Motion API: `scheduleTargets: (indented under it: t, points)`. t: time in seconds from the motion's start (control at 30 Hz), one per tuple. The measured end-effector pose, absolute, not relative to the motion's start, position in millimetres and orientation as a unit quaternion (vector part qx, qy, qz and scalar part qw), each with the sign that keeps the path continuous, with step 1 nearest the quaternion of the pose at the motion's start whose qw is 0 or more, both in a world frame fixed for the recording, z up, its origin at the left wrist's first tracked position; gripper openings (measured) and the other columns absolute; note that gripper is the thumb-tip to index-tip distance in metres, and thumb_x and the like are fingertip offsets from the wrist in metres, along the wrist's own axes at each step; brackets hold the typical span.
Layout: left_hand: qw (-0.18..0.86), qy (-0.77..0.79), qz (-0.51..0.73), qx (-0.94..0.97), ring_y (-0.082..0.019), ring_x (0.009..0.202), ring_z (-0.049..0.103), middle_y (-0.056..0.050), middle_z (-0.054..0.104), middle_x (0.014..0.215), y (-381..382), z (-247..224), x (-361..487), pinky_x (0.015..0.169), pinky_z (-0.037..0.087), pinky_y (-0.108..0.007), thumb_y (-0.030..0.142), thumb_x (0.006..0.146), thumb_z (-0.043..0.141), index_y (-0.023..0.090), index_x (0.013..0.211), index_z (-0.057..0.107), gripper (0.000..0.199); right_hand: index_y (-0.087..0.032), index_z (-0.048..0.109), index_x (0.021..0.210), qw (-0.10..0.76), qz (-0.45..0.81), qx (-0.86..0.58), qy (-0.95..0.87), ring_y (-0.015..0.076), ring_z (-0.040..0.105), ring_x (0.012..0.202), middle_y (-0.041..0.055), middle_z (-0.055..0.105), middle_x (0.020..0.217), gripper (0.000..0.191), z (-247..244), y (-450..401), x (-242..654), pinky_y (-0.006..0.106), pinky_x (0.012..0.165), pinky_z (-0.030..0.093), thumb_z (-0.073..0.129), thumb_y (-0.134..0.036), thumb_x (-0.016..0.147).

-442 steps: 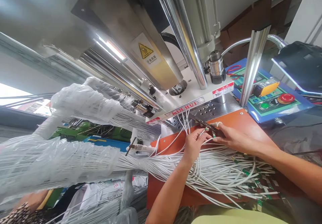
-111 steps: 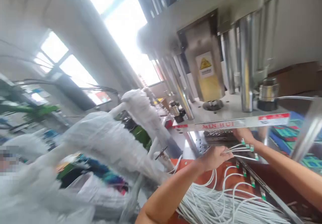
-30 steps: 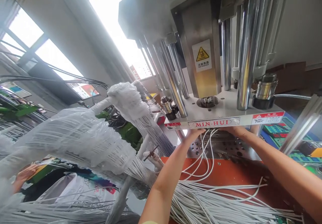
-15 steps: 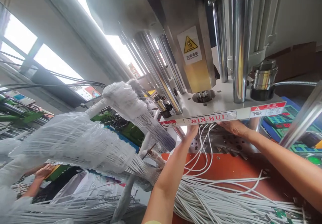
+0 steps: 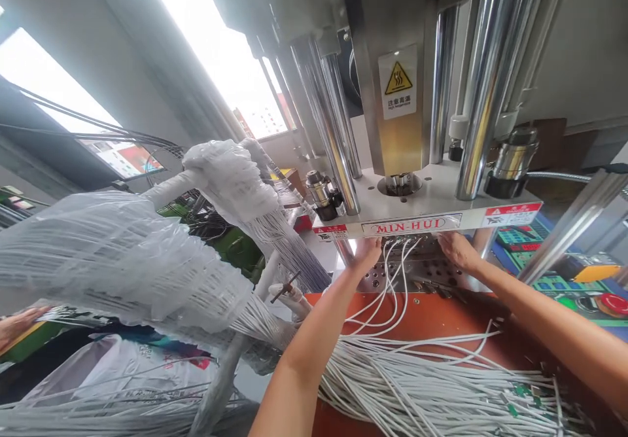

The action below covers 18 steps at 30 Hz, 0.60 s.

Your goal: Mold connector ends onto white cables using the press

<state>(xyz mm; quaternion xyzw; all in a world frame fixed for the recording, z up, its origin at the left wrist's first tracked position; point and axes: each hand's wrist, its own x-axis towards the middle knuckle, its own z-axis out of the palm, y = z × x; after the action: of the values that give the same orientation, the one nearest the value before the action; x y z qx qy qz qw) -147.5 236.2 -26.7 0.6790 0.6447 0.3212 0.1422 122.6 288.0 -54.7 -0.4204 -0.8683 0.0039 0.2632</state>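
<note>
Hanging between left hand [image 5: 366, 254], right hand [image 5: 458, 252]: cables [image 5: 406, 298] | fingers [image 5: 377, 243]: can't tell (plate [image 5: 436, 199] seemingly blocks)

The press [image 5: 441, 192] stands upper center to right, behind the surface [image 5: 441, 313]. The left hand [image 5: 367, 252] and right hand [image 5: 456, 252] are under its front edge, with a few cables [image 5: 405, 280] between them looping down over the surface. More cables [image 5: 373, 371] lie across the surface at lower center, their boards [image 5: 520, 391] at lower right. A rack [image 5: 226, 371] and a wrapped bundle [image 5: 127, 254] fill the left. At right, a post [image 5: 569, 227] stands between press and panel [image 5: 544, 280]. A co-worker's hand [image 5: 17, 326] is at the left edge.
</note>
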Motion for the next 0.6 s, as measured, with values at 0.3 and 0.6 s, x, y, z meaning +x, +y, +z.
scheduleTargets:
  t: [0.3, 0.6]
  points:
    - [0.034, 0.569, 0.291, 0.768, -0.026, 0.121, 0.052, -0.009, 0.063, 0.123, 208.6, -22.7, -140.6, 0.107, 0.039, -0.045, 0.001, 0.085, 0.044, 0.021, 0.115, 0.065, 0.042, -0.015, 0.069, 0.102, 0.221, -0.034, -0.402, -0.888, 0.029, 0.051, 0.12, 0.0126, 0.062, 0.128, 0.035, -58.6, 262.5, 118.5, 0.043, 0.098, 0.043, 0.04, -0.006, 0.084]
    - [0.023, 0.55, 0.279, 0.787, -0.024, 0.131, 0.043, -0.01, 0.055, 0.134, 203.8, -27.1, -135.9, 0.113, 0.039, -0.043, -0.005, 0.082, 0.043, 0.017, 0.127, 0.058, 0.052, -0.017, 0.065, 0.12, 0.173, -0.077, -0.415, -0.89, 0.0284, 0.054, 0.113, 0.0147, 0.062, 0.124, 0.051, -45.3, 256.9, 112.2, 0.041, 0.089, 0.048, 0.042, 0.0, 0.078]
